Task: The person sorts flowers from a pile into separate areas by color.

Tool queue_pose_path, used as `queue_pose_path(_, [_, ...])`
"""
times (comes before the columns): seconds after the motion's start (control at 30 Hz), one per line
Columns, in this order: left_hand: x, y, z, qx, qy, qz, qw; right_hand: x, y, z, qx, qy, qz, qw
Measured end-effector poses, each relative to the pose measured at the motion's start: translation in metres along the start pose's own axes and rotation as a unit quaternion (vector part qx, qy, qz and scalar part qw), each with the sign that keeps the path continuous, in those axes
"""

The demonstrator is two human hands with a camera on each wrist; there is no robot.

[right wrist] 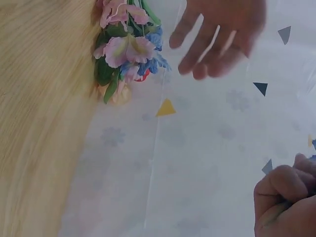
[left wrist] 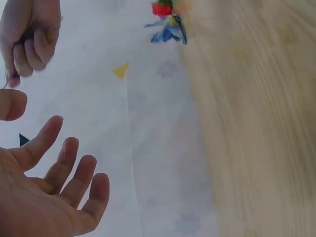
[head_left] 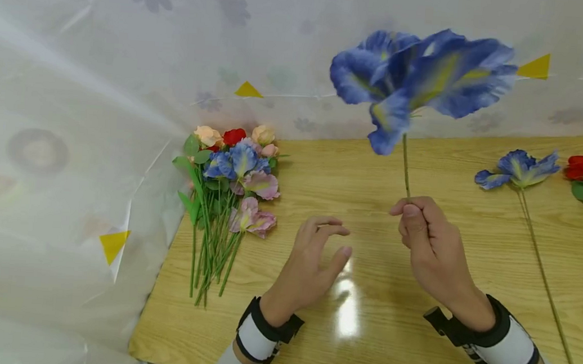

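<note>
On the wooden table (head_left: 323, 167), my right hand (head_left: 426, 242) pinches the blue iris (head_left: 420, 78) stem upright; my left hand (head_left: 311, 262) hovers relaxed, holding nothing, near the bouquet (head_left: 226, 200). I should grip low and firm.

The scene is bright and evenly lit, with soft, faint shadows under the hands. A white patch of glare sits on the wooden table (head_left: 348, 315) between the wrists, which suggests an overhead lamp, though the lamp itself is out of view. The raised blue iris (head_left: 420, 78) is smeared by motion blur, its petal edges soft. Straight lines bow towards the edges of the head view. In both wrist views the table grain is streaked and the nearest fingers (right wrist: 286, 192) are out of focus.
</note>
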State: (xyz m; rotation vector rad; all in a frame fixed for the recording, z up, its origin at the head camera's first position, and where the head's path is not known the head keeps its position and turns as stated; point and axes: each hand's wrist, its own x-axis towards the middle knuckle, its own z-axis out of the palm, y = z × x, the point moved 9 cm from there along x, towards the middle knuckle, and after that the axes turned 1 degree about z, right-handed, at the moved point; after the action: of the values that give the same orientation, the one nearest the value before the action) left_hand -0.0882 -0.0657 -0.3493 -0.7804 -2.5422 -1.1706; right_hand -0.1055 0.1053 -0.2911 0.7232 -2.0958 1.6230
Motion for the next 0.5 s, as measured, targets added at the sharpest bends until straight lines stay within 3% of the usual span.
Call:
queue_pose_path(0.13, [-0.016,-0.036,-0.024,0.027,0.048,-0.064,0.9965,-0.004,0.008,-0.014,-0.019,0.033,0.021,0.999])
queue_pose_path(0.27, [-0.037,-0.07,-0.055,0.082,0.107,-0.112,0.9845,-0.008,0.02,-0.027,-0.058,0.04,0.055,0.996])
queue_pose_path(0.37, [-0.055,-0.093,-0.079,0.144,0.154,-0.151,0.9659,-0.012,0.027,-0.037,-0.082,0.042,0.069,0.993])
queue_pose_path(0.5, [-0.082,-0.12,-0.104,0.213,0.188,-0.221,0.9331,-0.015,0.033,-0.05,-0.103,0.045,0.076,0.991])
